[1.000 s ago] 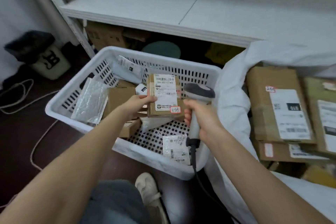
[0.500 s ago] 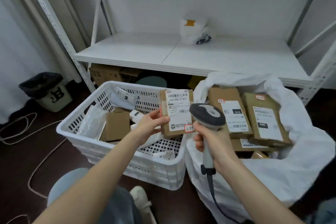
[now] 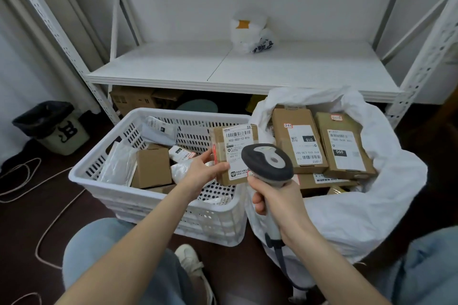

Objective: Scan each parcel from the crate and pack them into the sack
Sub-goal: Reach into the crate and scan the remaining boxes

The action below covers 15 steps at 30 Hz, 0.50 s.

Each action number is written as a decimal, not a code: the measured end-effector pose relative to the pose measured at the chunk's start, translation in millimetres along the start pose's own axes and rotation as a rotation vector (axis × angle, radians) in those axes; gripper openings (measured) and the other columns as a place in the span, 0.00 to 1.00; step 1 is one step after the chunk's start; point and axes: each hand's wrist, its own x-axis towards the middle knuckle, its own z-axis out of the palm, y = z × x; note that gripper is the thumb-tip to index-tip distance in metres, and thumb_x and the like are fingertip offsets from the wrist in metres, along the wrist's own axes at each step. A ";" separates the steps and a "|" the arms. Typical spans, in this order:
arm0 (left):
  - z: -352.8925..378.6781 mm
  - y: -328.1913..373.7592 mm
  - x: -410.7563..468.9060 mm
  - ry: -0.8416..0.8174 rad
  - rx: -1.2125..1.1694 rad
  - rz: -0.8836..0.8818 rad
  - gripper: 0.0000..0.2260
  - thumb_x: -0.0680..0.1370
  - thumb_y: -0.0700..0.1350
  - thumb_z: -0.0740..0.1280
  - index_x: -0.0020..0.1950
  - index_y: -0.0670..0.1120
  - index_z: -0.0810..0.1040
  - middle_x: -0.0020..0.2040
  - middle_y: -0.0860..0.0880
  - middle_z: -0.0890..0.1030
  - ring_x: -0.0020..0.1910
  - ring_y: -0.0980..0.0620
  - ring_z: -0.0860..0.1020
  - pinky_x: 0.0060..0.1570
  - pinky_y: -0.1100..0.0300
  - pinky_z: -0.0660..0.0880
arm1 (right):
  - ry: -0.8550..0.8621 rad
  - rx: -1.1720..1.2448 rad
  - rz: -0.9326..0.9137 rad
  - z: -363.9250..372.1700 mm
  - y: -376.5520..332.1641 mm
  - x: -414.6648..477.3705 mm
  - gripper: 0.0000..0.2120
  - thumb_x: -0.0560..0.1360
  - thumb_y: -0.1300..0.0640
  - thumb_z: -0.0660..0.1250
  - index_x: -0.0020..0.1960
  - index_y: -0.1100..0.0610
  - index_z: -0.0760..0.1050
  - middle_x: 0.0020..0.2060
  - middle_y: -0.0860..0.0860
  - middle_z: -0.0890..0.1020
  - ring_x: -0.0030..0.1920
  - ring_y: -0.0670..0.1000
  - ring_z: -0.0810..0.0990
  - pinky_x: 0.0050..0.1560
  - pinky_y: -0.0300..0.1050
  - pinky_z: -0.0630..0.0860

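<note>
My left hand [image 3: 202,172] grips a small brown parcel [image 3: 233,146] with a white barcode label, held upright over the right end of the white crate [image 3: 158,195]. My right hand [image 3: 275,199] is wrapped around the handle of a grey barcode scanner [image 3: 267,163], whose head sits just in front of the parcel's lower right corner. The crate holds a brown box [image 3: 152,168], padded mailers and soft bags. To the right, the white sack [image 3: 366,195] stands wide at the mouth with several labelled brown parcels [image 3: 300,141] lying inside.
A white metal shelf [image 3: 223,69] runs behind crate and sack, with a crumpled white bag [image 3: 250,32] on it. A small bin [image 3: 57,129] stands at the left. Cords [image 3: 49,210] trail over the dark floor. My knees and a white shoe [image 3: 190,259] are below.
The view has tilted up from the crate to take in the shelf and sack. The parcel in my left hand has risen and shifted right toward the sack, with the scanner staying beside it.
</note>
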 end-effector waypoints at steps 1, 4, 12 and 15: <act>-0.3 -0.2 0.3 -0.004 0.000 -0.002 0.29 0.71 0.40 0.75 0.70 0.47 0.71 0.56 0.50 0.81 0.53 0.52 0.82 0.46 0.61 0.78 | 0.001 -0.007 0.002 -0.1 0.2 -0.4 0.10 0.72 0.58 0.74 0.34 0.59 0.79 0.24 0.53 0.77 0.25 0.48 0.73 0.30 0.42 0.72; -3.1 -1.1 1.4 -0.022 0.002 -0.014 0.31 0.70 0.41 0.75 0.71 0.46 0.70 0.59 0.48 0.80 0.55 0.52 0.81 0.44 0.63 0.79 | 0.012 -0.016 0.005 -0.9 0.1 -0.8 0.11 0.72 0.58 0.74 0.31 0.57 0.78 0.23 0.52 0.77 0.24 0.49 0.73 0.30 0.42 0.71; -10.7 -5.4 5.0 -0.043 0.007 -0.041 0.27 0.72 0.40 0.73 0.70 0.48 0.72 0.60 0.49 0.80 0.59 0.49 0.79 0.55 0.55 0.77 | 0.008 -0.009 -0.002 -3.3 0.2 -2.9 0.10 0.72 0.60 0.73 0.32 0.58 0.79 0.23 0.52 0.76 0.24 0.48 0.72 0.29 0.42 0.70; -10.6 -5.6 3.6 -0.033 -0.008 -0.047 0.27 0.73 0.38 0.73 0.71 0.47 0.71 0.60 0.49 0.80 0.56 0.52 0.80 0.49 0.60 0.79 | -0.004 -0.030 0.006 -3.1 0.5 -4.2 0.09 0.72 0.59 0.73 0.33 0.58 0.79 0.23 0.51 0.76 0.23 0.48 0.72 0.31 0.42 0.71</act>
